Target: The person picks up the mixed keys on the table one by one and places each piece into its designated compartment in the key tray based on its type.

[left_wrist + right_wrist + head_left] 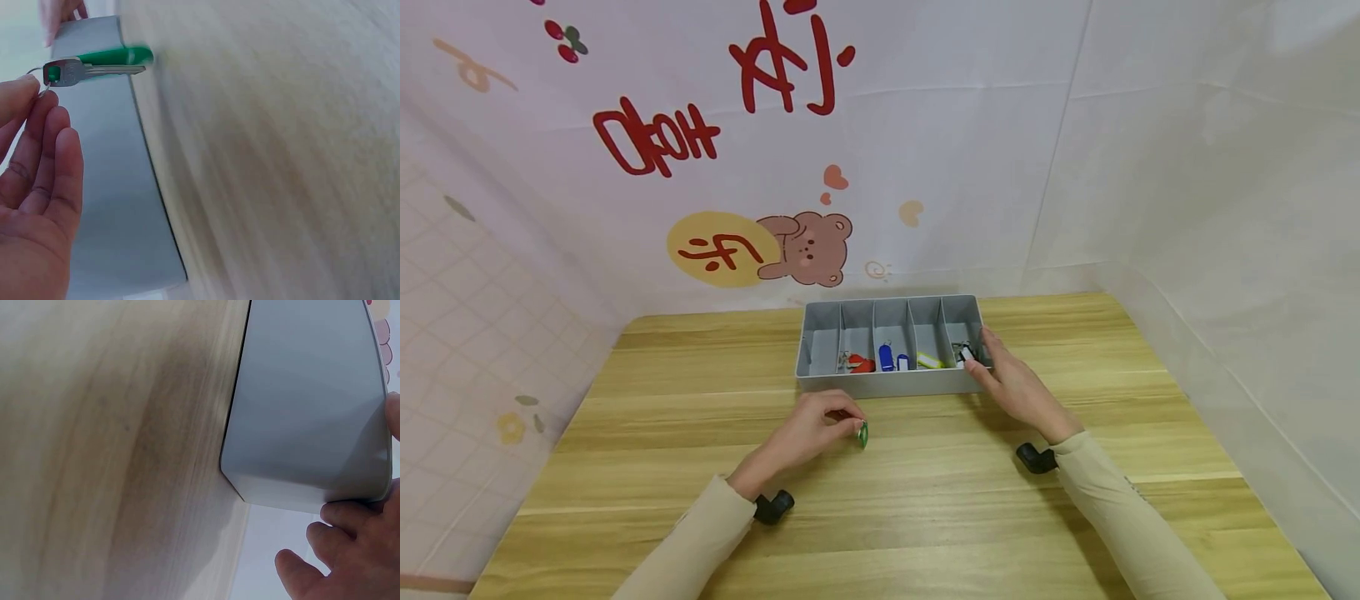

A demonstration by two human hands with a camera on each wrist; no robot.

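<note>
My left hand (820, 425) pinches a key ring between thumb and fingertips, in front of the grey compartment box (887, 385). From the ring hang a metal key (69, 72) and a green key tag (122, 56), level above the tabletop in the left wrist view. My right hand (1018, 387) grips the box's right end, thumb over the front rim and fingers (340, 540) against the end wall. Inside the box lie a red tag (862, 364), blue tags (886, 357), a yellow tag (928, 361) and a black-and-white item (964, 353), each kind in its own compartment.
The box stands near the back of a wooden table (925, 517), before a white printed cloth (962, 167). Its far-left compartment (823, 342) shows a bare floor. A black wrist camera (773, 507) sits at the left cuff, another (1036, 458) at the right.
</note>
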